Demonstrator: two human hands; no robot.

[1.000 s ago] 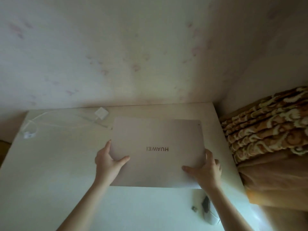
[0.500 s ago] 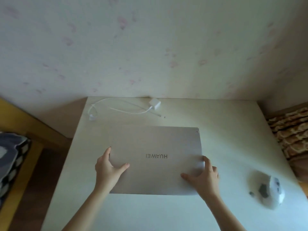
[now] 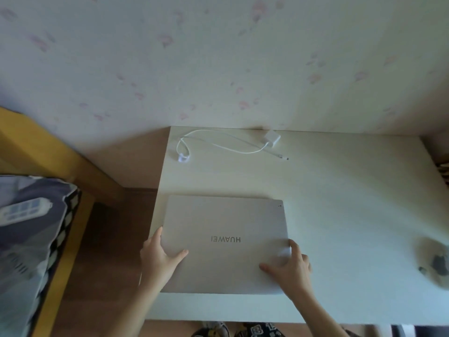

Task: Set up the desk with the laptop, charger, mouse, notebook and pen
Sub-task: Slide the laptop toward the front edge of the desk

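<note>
Nearest to us, the left hand (image 3: 159, 260) grips the left near corner of the closed laptop (image 3: 224, 244), thumb on the lid and fingers along its edge, while the right hand (image 3: 290, 267) grips the right near corner, thumb spread across the lid and fingers wrapped over the side. The laptop lies flat on the white desk (image 3: 340, 203), its left edge close to the desk's left rim and its logo reading upside down to us, so we judge the hinge to face the wall. The step in hand, as we read it, is placing the laptop; to do it well we keep both grips level, slide or lift it toward the desk's middle so no corner nears the rim, and leave room at the right. There, well apart from the laptop, the mouse (image 3: 435, 263) appears only as a blur. Farther back, the charger (image 3: 272, 137) sits against the wall with its white cable (image 3: 218, 142) looped leftward, its free plug lying loose on the desk. We see neither notebook nor pen.
</note>
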